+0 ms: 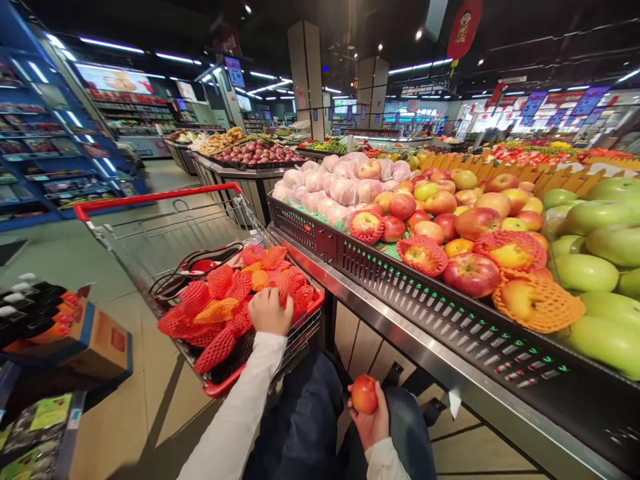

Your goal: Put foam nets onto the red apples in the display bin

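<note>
Right hand: the right hand (371, 423) is cradling one piece of fruit, palm turned up, thumb and fingers curling partway closed around its sides
Apple: the red apple (364, 393) is sitting bare in that hand, low between the knees, well apart from the heap on the display
Left hand: the left hand (271, 311) is resting over the cart with its back facing up, fingers bending down among the nets and the thumb lying out to the right; the fingertips are hiding, so I cannot tell whether they are pinching anything
Foam nets: a loose pile of foam nets (217, 347), mostly red with a few orange ones, is filling the near end of the cart and touching the left hand
Cart: the shopping cart (160, 197) is standing beside the display, its red handle bar showing at the far end; a clear bottle (256, 237) is poking up behind the nets
Display: a black slotted crate wall (370, 270) is holding back the fruit above a metal ledge
Loose apples: red and yellow apples (473, 223) are heaping up in the middle, several near the front wearing red or orange nets
Wrapped fruit: pale wrapped fruit (345, 190) is lying left of the loose apples
Green fruit: large green fruit (585, 273) is piling up at the right
Trousers: dark trousers (305, 413) are covering the person's bent legs beside the display
</note>
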`<state>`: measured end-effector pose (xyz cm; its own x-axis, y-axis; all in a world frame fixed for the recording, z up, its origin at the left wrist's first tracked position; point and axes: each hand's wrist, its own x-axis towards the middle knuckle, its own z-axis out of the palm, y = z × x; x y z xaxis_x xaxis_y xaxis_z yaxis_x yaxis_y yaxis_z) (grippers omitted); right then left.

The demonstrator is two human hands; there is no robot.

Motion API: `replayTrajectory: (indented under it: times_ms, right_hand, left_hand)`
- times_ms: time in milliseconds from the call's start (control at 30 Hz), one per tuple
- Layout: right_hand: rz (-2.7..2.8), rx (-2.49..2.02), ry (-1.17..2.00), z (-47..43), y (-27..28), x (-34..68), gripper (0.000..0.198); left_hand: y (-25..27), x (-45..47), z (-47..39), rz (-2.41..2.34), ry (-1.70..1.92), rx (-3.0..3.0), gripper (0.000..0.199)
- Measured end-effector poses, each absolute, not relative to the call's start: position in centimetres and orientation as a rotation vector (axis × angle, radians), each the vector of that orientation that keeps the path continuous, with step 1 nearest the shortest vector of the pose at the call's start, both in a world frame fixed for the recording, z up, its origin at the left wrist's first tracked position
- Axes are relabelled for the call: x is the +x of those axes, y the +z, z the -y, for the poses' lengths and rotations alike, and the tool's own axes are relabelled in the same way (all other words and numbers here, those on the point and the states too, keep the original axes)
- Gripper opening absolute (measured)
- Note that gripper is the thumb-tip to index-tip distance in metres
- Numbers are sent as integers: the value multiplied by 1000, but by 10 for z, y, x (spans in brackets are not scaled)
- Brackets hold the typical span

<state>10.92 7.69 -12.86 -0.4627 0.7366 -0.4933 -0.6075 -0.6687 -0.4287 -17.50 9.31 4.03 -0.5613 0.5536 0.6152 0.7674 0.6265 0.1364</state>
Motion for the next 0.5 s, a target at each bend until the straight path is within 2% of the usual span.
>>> replayTrajectory:
  times_ms: [133,200,333,500]
  right_hand:
    - [253,-857,2213,-75,-129,106,59]
    - [248,-818,2232,-75,-129,104,67]
    - [267,-682,2305,-72,-135,100,77]
    - [152,-841,2198,-69,-142,99,71]
  left_hand:
    - [19,-151,-60,1753,-677,-1194,18]
    - [-2,-131,-48,1604,-783,-1458,16]
    - [-45,-80,-34,1510,-826,-2163,14]
    - [-70,-40,-34,1650,-788,-2518,14]
